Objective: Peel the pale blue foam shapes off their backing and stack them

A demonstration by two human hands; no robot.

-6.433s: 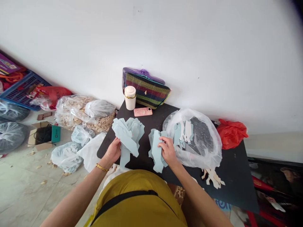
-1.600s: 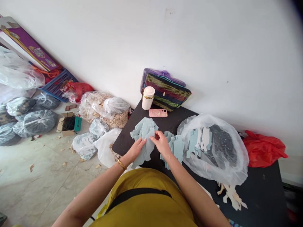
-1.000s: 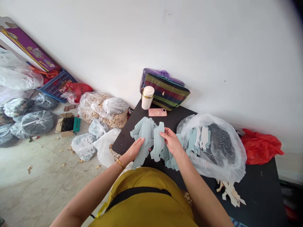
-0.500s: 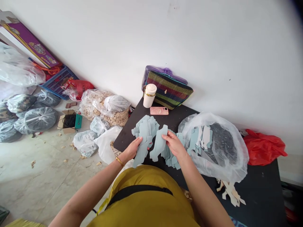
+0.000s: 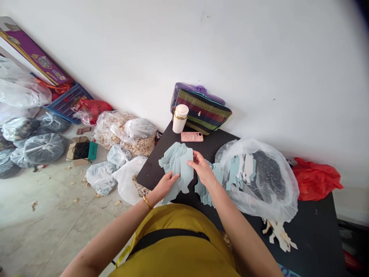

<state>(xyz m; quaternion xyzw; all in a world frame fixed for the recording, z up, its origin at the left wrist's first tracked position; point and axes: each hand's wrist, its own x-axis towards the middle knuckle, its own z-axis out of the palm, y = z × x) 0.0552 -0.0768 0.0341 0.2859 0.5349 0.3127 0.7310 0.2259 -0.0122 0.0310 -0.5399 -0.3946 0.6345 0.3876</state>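
Note:
My left hand (image 5: 165,184) is closed on a pale blue-grey cut-out piece (image 5: 172,193), thin and notched along its edges. A similar cut-out piece (image 5: 187,173) is pinched at its upper right edge by my right hand (image 5: 201,168); it overlaps the left hand's piece. Beneath and beyond them is a fanned pile of the same pieces (image 5: 170,154) on the dark table (image 5: 154,163). Another row of blue-grey pieces (image 5: 204,193) lies below my right wrist, partly hidden by it. It runs toward an open clear plastic bag (image 5: 281,209), in which blue-grey and white pieces show.
At the table's back stand a cream cup (image 5: 180,121), a pink phone (image 5: 191,136) and a striped mesh bag (image 5: 204,109). A red plastic bag (image 5: 317,181) and pale scraps (image 5: 279,234) are at the right. Filled bags (image 5: 46,148) and a blue crate (image 5: 67,102) sit on the floor.
My right hand has moved left with its piece, bringing it against the left hand's piece. The gap between them has closed. The view has shifted slightly.

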